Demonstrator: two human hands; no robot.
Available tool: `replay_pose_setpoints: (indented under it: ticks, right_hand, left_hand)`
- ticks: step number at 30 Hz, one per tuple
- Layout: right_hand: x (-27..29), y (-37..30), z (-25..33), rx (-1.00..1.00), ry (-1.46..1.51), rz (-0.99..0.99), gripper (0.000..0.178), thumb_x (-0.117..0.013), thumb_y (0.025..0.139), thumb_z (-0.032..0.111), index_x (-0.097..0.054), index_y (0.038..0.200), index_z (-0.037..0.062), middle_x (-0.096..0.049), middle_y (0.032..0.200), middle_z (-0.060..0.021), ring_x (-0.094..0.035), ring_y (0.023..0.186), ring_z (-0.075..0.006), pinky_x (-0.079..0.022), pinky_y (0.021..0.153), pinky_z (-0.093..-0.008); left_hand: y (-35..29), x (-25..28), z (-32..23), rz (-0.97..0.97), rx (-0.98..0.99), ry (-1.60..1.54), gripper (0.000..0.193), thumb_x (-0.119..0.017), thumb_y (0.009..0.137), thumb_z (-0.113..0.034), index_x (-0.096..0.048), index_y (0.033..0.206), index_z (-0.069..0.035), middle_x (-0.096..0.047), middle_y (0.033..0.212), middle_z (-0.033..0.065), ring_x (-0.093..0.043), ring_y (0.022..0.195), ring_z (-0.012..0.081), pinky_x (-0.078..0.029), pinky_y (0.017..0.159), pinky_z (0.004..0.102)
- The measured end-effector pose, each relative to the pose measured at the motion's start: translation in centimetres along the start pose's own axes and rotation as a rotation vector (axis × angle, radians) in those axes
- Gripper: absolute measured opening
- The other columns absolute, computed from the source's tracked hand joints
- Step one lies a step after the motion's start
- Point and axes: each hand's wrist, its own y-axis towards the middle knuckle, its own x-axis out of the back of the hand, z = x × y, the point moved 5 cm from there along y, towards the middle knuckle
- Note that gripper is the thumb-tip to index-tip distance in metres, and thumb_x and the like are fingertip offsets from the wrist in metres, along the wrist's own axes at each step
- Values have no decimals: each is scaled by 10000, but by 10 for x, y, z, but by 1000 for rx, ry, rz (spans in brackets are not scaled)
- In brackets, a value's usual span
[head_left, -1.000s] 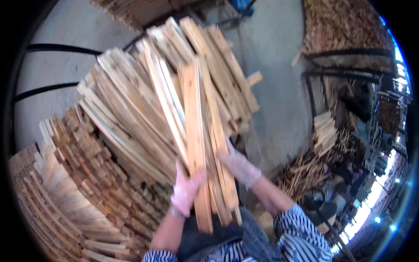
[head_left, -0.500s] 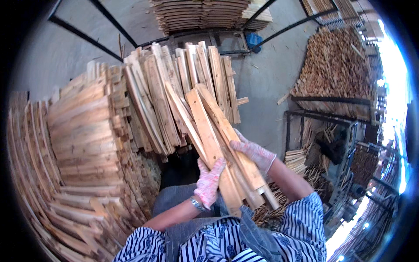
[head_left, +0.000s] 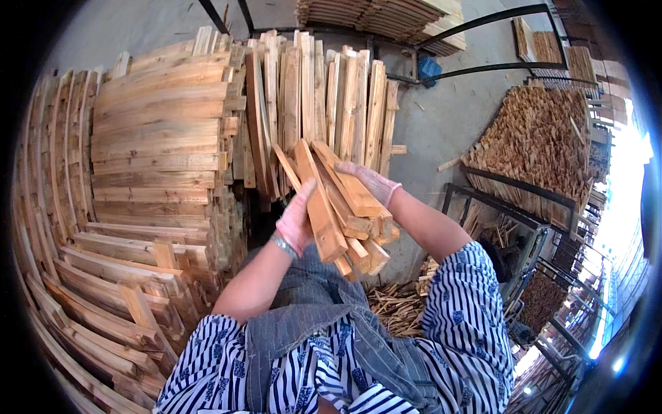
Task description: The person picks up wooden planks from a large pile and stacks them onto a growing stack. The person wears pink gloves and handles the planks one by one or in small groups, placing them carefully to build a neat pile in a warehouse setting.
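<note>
Between my two gloved hands is a loose bundle of several wooden slats (head_left: 322,207), their cut ends tilted toward me. My left hand (head_left: 297,218) grips the bundle's left side, with a watch at the wrist. On the right side my right hand (head_left: 369,183) is wrapped over the upper slats; its fingertips show near the far end. The far ends of the bundle reach over a stack of upright-looking slats (head_left: 289,96) lying side by side just beyond. The palms and some lower slats are hidden.
A tall pile of stacked boards (head_left: 158,138) fills the left. Black metal frames (head_left: 483,65) stand at the back right, near a blue object (head_left: 429,69). A large block of wood pieces (head_left: 531,131) lies to the right. Scrap sticks (head_left: 394,308) cover the floor by my right side.
The bundle has been raised away from my lap and its slats drawn closer together. Both hands have moved up and left, and my view has shifted.
</note>
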Motion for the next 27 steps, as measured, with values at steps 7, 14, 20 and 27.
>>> replay_pose_setpoints:
  ticks: [7,14,20,27]
  right_hand:
    - [10,9,-2,-160,52,-5,546,-569,928,445,-559,1286,34,-660,1147,-127,-652,1000,-241,-512,931,-364]
    - [5,-64,56,337,-97,66,660,-582,939,239,-266,1505,117,-512,1352,-133,-622,1062,-245,-540,905,-348]
    - [-87,-82,114,704,-363,235,908,-677,810,187,-160,1555,152,-389,1475,-115,-473,1270,-250,-440,1026,-364]
    - [-229,-30,132,778,-648,448,1025,-782,710,198,-191,1530,31,-377,1491,-144,-407,1332,-243,-309,1119,-341]
  left_hand:
    - [29,9,7,-31,-68,-127,663,-712,826,-517,-532,1286,-75,-642,1177,133,-616,1065,298,-500,962,466]
    - [5,-68,18,31,-362,43,463,-768,840,-265,-600,1219,-60,-684,1088,71,-670,969,200,-570,838,374]
    - [-67,-91,-50,246,-666,127,537,-755,847,-174,-524,1316,-48,-653,1175,78,-637,1062,197,-529,930,365]
    - [-145,-14,-122,-61,-911,42,344,-723,863,-107,-618,1184,-39,-674,1131,87,-643,1040,197,-535,906,333]
